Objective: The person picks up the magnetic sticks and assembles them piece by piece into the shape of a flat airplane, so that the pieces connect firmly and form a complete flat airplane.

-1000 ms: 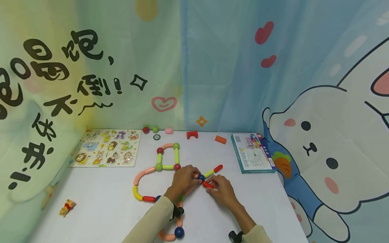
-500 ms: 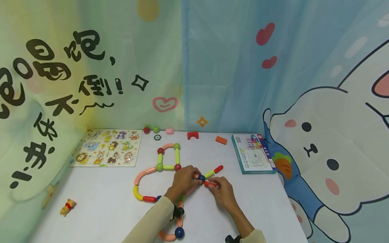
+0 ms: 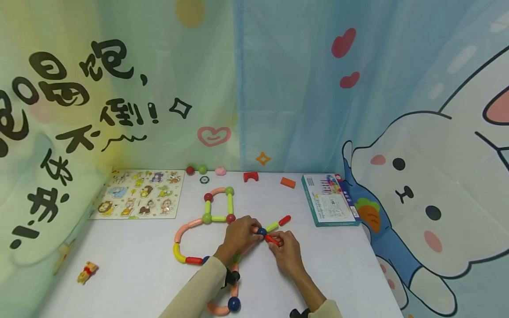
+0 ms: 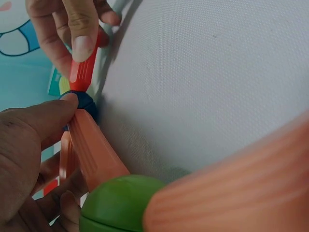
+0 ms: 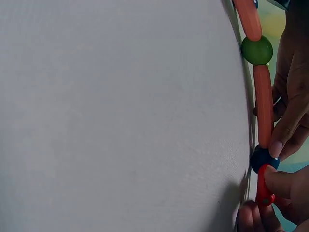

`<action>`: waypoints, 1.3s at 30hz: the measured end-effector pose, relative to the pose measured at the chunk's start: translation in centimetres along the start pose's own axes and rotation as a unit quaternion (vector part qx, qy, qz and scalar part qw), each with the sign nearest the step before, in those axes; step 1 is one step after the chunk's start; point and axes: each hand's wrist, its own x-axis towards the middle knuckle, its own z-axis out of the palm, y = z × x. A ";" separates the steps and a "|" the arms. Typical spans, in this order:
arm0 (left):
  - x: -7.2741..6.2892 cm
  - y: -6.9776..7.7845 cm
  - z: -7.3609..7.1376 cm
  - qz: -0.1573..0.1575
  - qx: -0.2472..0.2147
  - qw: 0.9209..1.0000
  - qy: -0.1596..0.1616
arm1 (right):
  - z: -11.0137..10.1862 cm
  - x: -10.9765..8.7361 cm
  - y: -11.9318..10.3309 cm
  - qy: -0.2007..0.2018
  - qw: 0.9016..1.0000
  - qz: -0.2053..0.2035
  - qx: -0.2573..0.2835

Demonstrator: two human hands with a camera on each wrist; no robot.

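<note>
My left hand [image 3: 240, 235] holds a dark blue ball [image 3: 261, 232], its thumb resting on the ball in the left wrist view. A salmon rod [image 4: 96, 152] runs from that ball to a green ball [image 4: 120, 203]. Between thumb and fingers, my right hand [image 3: 289, 254] pinches a short red rod [image 4: 83, 72]. One end of it meets the blue ball [image 5: 262, 159] in both wrist views. A yellow-green rod [image 3: 272, 227], tipped by another red rod [image 3: 284, 220], extends from the ball's far side. My left hand and forearm partly hide the joined pieces.
A square frame of rods and balls [image 3: 219, 218] and a curved salmon rod [image 3: 184, 229] lie to the left. Behind are a sticker sheet [image 3: 139, 194], a red arch block [image 3: 251, 176], an orange block [image 3: 288, 182] and a box [image 3: 330, 201]. A bear figurine [image 3: 87, 272] lies front left.
The red rod in my right hand has turned slightly, its near end now against the blue ball. My right hand has shifted slightly with it. The left hand stays in place.
</note>
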 end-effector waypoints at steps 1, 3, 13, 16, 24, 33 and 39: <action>0.0 -0.1 0.1 0.001 0.000 1.000 0.000 | 0.0 0.0 0.0 0.001 1.000 0.001 -0.006; 0.1 -0.1 0.1 0.001 -0.001 1.000 0.000 | 0.0 0.0 -0.1 0.001 1.000 -0.002 -0.021; -0.4 -0.1 -1.0 0.008 -0.003 1.000 0.012 | -0.2 -0.1 0.1 -0.001 0.999 -0.012 -0.043; -0.1 -0.7 -2.2 0.018 -0.005 0.999 0.047 | -0.1 -0.1 0.1 0.000 0.999 -0.011 -0.041; 2.7 -4.1 -8.1 -0.022 0.012 0.989 0.145 | -0.1 -0.2 0.2 0.003 0.999 -0.005 -0.039; 6.7 -8.9 -14.2 -0.086 -0.017 0.987 0.134 | 0.2 -0.3 0.3 0.009 0.999 -0.011 -0.039; 8.6 -11.3 -15.2 -0.105 0.014 0.991 0.079 | 0.4 -0.7 0.4 0.007 0.999 0.004 -0.041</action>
